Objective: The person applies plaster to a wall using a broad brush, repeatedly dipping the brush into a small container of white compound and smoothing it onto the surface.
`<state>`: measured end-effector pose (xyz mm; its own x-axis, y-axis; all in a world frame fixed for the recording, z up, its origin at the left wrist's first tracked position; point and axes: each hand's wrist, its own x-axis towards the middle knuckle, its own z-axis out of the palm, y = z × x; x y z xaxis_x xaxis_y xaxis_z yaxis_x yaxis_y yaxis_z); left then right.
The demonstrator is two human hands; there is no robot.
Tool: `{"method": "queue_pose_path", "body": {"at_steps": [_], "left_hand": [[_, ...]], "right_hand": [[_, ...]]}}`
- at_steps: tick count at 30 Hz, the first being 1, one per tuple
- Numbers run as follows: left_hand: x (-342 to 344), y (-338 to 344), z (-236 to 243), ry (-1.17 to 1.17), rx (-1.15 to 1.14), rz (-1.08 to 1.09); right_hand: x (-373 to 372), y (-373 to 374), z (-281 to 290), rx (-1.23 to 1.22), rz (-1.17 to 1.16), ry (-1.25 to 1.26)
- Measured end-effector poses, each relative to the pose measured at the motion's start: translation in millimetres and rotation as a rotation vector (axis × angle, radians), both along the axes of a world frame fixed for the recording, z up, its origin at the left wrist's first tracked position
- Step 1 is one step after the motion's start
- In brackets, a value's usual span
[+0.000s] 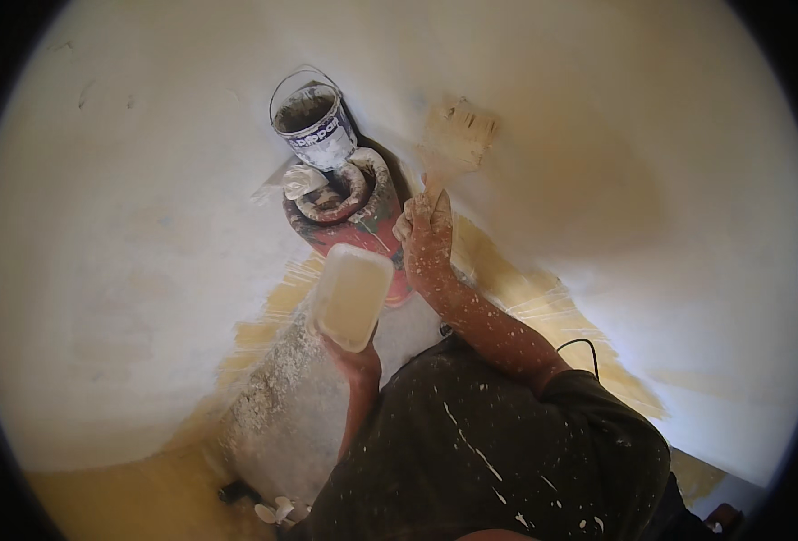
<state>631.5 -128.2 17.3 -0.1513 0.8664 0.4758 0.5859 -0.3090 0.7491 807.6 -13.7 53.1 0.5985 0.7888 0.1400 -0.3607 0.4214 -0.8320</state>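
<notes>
My left hand (359,362) holds a translucent white rectangular plastic tub (354,293) from below, in front of my body. The tub's inside looks pale cream; I cannot tell how full it is. Farther up and to the right, the fingers of my right hand (428,230) are closed round the handle of a wide, flat tan brush (460,135). Its head lies against or just over the pale wall; blur hides the exact contact. Pale spatters cover my right forearm.
A white-and-blue bucket (322,135) with a wire handle stands on a grimy red vessel (354,234) with a thick rolled rim. A crumpled pale wrapper (304,180) sits beside the bucket. Yellow, streaked wall bands (273,311) flank the speckled floor (282,406). Small white pieces (282,511) lie lower left.
</notes>
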Motion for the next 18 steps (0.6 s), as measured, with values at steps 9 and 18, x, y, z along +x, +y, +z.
{"method": "queue_pose_path", "body": {"at_steps": [9, 18], "left_hand": [[-10, 5, -28, -0.182, -0.005, -0.018], [-29, -7, -12, -1.187, -0.173, -0.102]], "right_hand": [[13, -15, -188, -0.397, -0.171, -0.452], [51, -7, -35, -0.122, 0.055, 0.728]]}}
